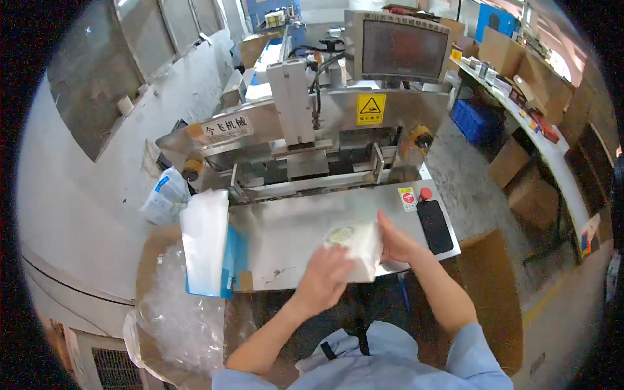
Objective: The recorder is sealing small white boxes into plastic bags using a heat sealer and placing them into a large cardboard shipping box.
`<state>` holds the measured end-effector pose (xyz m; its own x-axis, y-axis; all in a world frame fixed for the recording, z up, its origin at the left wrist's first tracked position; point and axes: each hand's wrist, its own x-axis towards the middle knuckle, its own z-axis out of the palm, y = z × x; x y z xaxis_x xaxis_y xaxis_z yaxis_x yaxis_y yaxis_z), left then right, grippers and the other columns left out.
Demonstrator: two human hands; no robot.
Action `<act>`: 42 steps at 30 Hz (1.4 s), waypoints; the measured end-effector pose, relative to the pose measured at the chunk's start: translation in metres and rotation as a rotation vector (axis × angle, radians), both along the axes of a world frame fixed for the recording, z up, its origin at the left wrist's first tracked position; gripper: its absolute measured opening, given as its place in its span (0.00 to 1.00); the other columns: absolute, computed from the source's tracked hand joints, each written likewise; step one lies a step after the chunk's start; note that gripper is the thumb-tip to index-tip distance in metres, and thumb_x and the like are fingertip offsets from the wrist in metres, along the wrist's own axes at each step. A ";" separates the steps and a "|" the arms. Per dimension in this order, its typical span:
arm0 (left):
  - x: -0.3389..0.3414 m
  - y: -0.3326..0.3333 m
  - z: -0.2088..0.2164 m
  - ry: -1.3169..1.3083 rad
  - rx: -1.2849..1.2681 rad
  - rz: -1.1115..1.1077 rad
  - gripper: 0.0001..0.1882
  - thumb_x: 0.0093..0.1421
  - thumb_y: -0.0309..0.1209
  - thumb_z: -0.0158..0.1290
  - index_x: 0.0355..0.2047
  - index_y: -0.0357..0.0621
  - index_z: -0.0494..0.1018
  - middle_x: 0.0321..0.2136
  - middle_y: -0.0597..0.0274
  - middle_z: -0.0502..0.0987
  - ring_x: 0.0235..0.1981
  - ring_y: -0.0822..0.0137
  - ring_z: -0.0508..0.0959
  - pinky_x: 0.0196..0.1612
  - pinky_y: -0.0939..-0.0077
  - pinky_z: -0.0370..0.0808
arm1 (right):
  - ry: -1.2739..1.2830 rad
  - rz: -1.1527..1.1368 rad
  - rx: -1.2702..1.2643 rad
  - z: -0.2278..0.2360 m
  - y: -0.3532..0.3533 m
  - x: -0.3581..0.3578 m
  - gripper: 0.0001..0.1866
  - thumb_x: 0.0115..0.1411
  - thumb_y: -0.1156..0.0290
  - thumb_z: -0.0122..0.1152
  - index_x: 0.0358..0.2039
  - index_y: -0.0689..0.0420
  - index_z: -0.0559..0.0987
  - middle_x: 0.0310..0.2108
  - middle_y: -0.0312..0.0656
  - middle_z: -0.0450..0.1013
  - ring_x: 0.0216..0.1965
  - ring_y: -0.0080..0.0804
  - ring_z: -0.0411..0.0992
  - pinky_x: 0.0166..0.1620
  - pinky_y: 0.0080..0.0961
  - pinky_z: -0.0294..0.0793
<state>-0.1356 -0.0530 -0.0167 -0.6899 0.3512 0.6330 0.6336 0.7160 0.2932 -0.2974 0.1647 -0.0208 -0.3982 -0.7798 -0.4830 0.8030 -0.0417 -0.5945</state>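
A white block-shaped pack (364, 250) with a greenish print on its upper face is held between my two hands, over the front edge of a metal worktop (279, 227). My left hand (326, 276) presses its slightly blurred fingers on the pack's near left side. Against the right side lies my right hand (398, 242), its fingers partly hidden behind the pack. What the pack contains cannot be seen.
Behind the worktop stands a metal machine (292, 123) with a screen (404, 51). A red button (426, 194) and black phone (435, 227) sit at right. White plastic bags (205, 224) fill a blue holder (237, 260) at left, beside a carton of clear film (182, 312).
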 end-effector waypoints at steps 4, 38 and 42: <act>0.005 0.012 0.025 -0.193 0.079 -0.077 0.33 0.55 0.33 0.62 0.59 0.41 0.64 0.59 0.46 0.68 0.62 0.44 0.66 0.63 0.43 0.61 | 0.278 0.074 0.246 -0.019 0.040 0.006 0.39 0.58 0.60 0.66 0.67 0.55 0.62 0.60 0.43 0.67 0.55 0.35 0.71 0.52 0.41 0.77; -0.090 -0.035 -0.047 -0.495 0.032 0.405 0.18 0.65 0.32 0.54 0.53 0.34 0.73 0.52 0.48 0.77 0.51 0.57 0.76 0.57 0.65 0.71 | 0.078 0.344 1.294 -0.454 0.539 0.449 0.26 0.46 0.62 0.69 0.46 0.60 0.81 0.45 0.53 0.78 0.45 0.49 0.76 0.45 0.40 0.77; -0.029 -0.007 0.035 -0.285 -0.185 0.334 0.15 0.66 0.36 0.55 0.42 0.34 0.79 0.36 0.51 0.81 0.37 0.58 0.81 0.38 0.62 0.78 | 0.298 0.520 1.453 -0.536 0.486 0.456 0.12 0.51 0.70 0.61 0.35 0.61 0.84 0.35 0.57 0.79 0.40 0.54 0.78 0.41 0.47 0.78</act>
